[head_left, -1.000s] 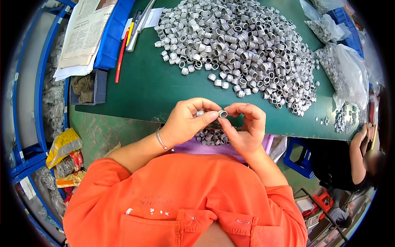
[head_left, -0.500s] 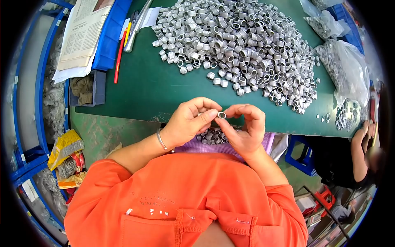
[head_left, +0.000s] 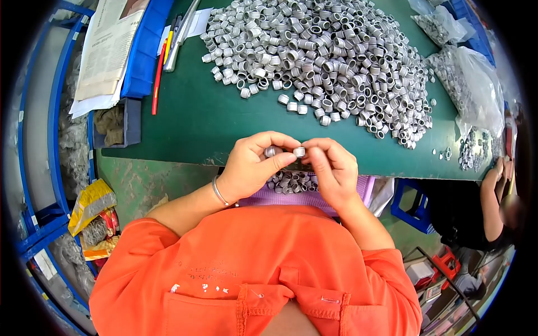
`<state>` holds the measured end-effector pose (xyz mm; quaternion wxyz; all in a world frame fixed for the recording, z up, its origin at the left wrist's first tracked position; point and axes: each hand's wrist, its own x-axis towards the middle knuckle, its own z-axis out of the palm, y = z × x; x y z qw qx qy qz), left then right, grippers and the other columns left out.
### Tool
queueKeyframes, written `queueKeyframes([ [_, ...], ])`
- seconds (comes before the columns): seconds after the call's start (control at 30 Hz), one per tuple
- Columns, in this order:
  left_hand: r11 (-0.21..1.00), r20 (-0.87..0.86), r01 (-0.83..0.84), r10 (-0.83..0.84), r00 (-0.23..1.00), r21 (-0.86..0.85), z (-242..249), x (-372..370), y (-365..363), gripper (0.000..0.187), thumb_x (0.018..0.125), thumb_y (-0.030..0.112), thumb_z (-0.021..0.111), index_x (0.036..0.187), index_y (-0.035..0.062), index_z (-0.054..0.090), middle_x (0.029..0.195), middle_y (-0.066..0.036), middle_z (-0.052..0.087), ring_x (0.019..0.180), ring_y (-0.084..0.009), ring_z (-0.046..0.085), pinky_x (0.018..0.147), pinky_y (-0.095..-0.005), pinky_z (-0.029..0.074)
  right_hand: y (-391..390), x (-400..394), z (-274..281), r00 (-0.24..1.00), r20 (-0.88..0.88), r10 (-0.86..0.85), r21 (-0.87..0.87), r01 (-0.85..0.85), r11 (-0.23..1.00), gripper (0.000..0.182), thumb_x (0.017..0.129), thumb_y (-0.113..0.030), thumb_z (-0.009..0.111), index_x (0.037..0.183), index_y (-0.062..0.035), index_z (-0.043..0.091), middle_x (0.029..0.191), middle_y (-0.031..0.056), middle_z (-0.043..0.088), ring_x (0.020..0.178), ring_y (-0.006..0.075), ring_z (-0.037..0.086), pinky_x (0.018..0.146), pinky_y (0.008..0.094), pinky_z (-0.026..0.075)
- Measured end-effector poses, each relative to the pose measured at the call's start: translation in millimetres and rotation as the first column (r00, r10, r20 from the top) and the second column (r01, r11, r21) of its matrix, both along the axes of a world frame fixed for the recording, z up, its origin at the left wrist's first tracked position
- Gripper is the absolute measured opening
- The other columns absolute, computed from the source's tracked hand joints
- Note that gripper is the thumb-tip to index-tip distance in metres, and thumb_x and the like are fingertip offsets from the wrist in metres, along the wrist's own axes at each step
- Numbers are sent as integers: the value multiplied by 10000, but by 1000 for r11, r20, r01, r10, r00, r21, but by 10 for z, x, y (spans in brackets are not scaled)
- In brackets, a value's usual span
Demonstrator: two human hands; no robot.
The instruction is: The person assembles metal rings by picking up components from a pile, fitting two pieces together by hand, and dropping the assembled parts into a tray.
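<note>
Between the fingertips of both hands, just above the table's near edge, is a small grey metal ring (head_left: 299,152), its side wall facing me. My left hand (head_left: 249,165) pinches it with thumb and index finger. A second metal ring (head_left: 270,151) sits in the curl of the left fingers. My right hand (head_left: 338,173) is closed, its fingertips against the ring's right side. Below the hands, a purple basket (head_left: 366,190) at my lap holds several similar rings (head_left: 292,182). A large heap of the same rings (head_left: 336,61) covers the table's far part.
The green table (head_left: 185,120) carries pens (head_left: 158,78), a blue bin (head_left: 143,61) with newspaper (head_left: 106,50), and plastic bags (head_left: 476,89) of parts. A grey box (head_left: 132,123) with cloth adjoins the left edge. A blue stool (head_left: 412,204) and another person's arm (head_left: 492,207) are at right.
The ring at the fingertips has turned from showing its opening to showing its side. My right thumb has drawn up closer to the index finger. A second ring now shows in my left hand.
</note>
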<state>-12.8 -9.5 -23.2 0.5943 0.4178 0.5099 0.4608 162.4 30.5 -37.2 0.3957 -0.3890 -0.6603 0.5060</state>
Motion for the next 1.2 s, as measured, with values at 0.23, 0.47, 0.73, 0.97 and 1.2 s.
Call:
queueKeyframes([
  [0.23, 995, 28, -28, 31, 999, -99, -27, -5, -37, 141, 852, -10, 642, 988, -30, 612, 951, -52, 631, 858, -99, 600, 785, -235, 514, 11, -29, 1, 997, -74, -6, 235, 23, 972, 207, 742, 33, 736, 907, 6, 613, 856, 105, 642, 685, 144, 608, 583, 235, 503],
  [0.47, 992, 150, -25, 43, 988, -120, -20, 20, -13, 144, 851, 0, 641, 990, -16, 607, 920, -53, 644, 723, -49, 565, 622, -186, 469, -21, 4, -13, 993, -113, 43, 299, -8, 954, 324, 669, 42, 782, 896, -9, 555, 853, 118, 643, 727, 197, 613, 609, 274, 499],
  [0.73, 959, 642, 40, 156, 750, -280, -28, -71, 51, 158, 844, 47, 519, 986, -12, 555, 857, -98, 552, 670, -128, 525, 458, -215, 401, 325, 80, -102, 853, 394, -342, 567, 67, 821, 224, 717, -39, 707, 925, -25, 626, 875, 90, 559, 787, 279, 531, 702, 375, 427],
  [0.97, 959, 318, 9, 85, 944, -282, 12, -2, 78, 135, 894, 40, 594, 1013, -16, 563, 836, -53, 580, 591, -55, 477, 447, -186, 365, 208, 93, -119, 958, 229, -170, 470, 44, 882, 318, 676, -10, 755, 946, -37, 588, 926, 109, 619, 794, 274, 596, 694, 339, 469],
  [1.2, 989, 88, -88, 99, 991, -117, 72, 126, 91, 125, 869, 64, 653, 959, -16, 621, 752, -7, 587, 600, -26, 485, 477, -171, 368, 45, 47, -84, 983, -182, -14, 212, 53, 976, 414, 734, 69, 732, 1075, -14, 512, 986, 106, 631, 855, 158, 629, 697, 251, 504],
])
